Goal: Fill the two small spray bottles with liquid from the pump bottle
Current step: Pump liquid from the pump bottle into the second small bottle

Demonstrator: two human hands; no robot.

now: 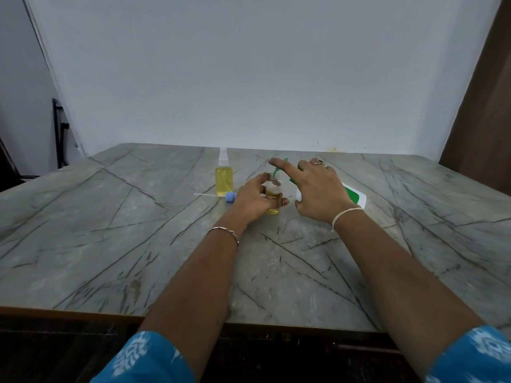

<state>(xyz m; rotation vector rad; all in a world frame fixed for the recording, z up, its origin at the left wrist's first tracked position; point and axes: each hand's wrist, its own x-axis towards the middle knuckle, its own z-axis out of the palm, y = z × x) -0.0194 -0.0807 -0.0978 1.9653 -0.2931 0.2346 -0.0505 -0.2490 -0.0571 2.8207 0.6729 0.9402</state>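
Note:
My left hand grips a small open spray bottle standing on the table, partly filled with yellow liquid. My right hand rests over a white and green pump bottle, index finger stretched out on the green pump head, whose spout points into the small bottle's neck. A second small spray bottle, capped and full of yellow liquid, stands to the left. A blue spray cap with its white tube lies on the table beside it.
The grey marble-pattern table reaches to a white wall behind. A brown panel stands at the right, and a dark frame at the far left.

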